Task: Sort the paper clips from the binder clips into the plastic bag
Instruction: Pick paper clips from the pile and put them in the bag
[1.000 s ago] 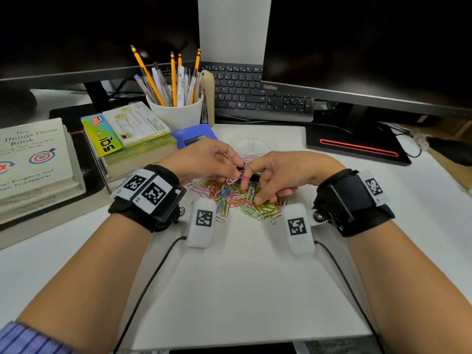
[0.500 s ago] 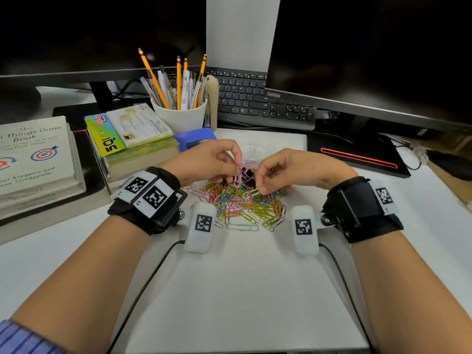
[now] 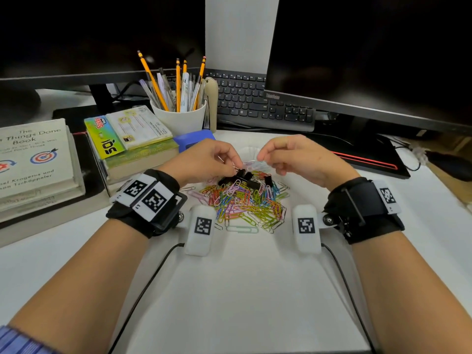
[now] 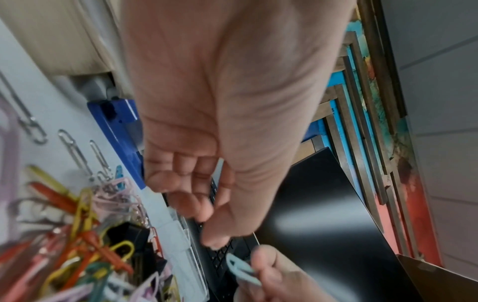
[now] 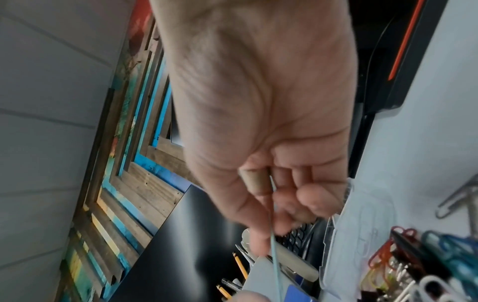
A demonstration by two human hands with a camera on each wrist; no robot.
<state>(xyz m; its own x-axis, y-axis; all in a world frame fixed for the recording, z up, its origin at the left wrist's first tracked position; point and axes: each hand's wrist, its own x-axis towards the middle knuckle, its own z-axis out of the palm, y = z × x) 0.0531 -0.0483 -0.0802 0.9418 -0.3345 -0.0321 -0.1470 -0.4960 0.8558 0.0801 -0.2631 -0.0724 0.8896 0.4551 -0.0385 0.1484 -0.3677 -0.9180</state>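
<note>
Head view: your left hand (image 3: pixel 204 162) and right hand (image 3: pixel 293 159) hover over the far edge of the clip pile (image 3: pixel 245 203) on the white desk (image 3: pixel 229 290). Left fingers are curled, tips down at the black binder clips (image 3: pixel 252 181) on the far side of the pile; whether they pinch one, can't tell. Right hand pinches a pale blue paper clip (image 3: pixel 258 163) just above the pile. Clear plastic bag (image 3: pixel 249 153) lies flat beyond the pile, between your hands. Pencil cup (image 3: pixel 178 118), books (image 3: pixel 132 141), keyboard (image 3: pixel 255 103) and monitors sit behind.

Left wrist view: left fingers (image 4: pixel 191 196) are loosely curled, nothing visible between them. Right fingertips (image 4: pixel 269 265) show at the bottom holding the blue paper clip (image 4: pixel 241 269). Pile (image 4: pixel 77 235) and a binder clip (image 4: pixel 129 233) lie lower left, blurred.

Right wrist view: thumb and forefinger of the right hand (image 5: pixel 266 183) pinch the paper clip (image 5: pixel 274 241), seen edge-on. Bag (image 5: pixel 362 224) and pile (image 5: pixel 426 261) lie to the right.
</note>
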